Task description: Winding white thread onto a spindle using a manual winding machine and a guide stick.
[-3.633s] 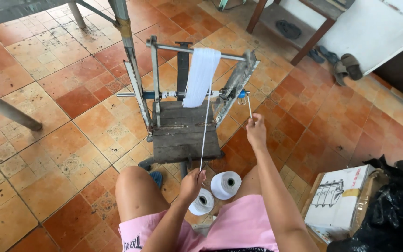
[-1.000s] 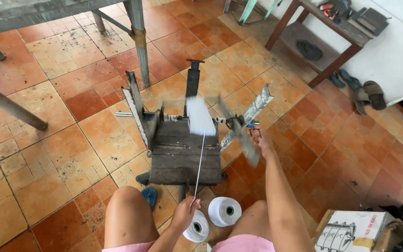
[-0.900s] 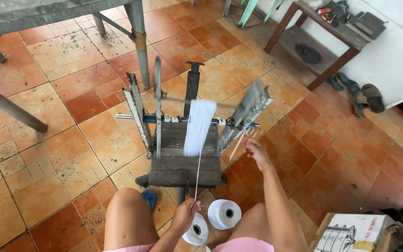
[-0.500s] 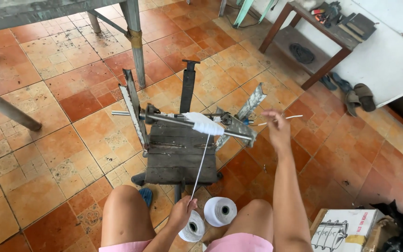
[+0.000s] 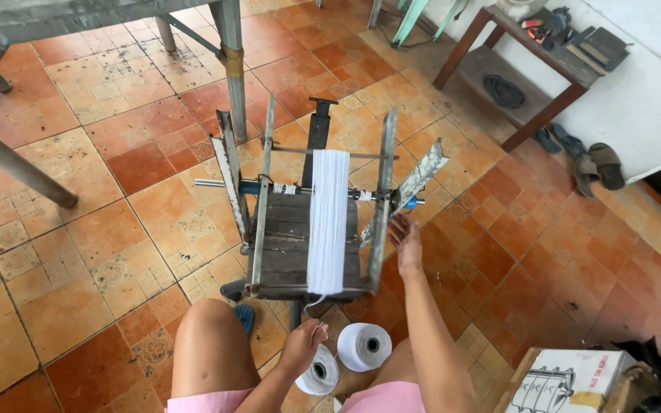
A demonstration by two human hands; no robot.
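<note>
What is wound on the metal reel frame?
A band of white thread wraps the reel frame, with one strand running down to the left hand. The wooden stand beneath is partly covered.

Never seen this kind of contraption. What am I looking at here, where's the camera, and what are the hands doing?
The one view comes from a camera on the person's head, looking down past their knees at a tiled floor.

The contraption is a hand-turned winding reel: a frame of slats on a metal axle, mounted over a small wooden stand. A band of white thread is wound around it.

The right hand is open at the reel's right side, near one slat. The left hand is low, near the lap, pinching the strand that runs up to the reel.

Two white thread cones lie between the legs. A cardboard box sits at lower right, sandals lie by a wooden table at upper right, and metal table legs stand at upper left.
</note>
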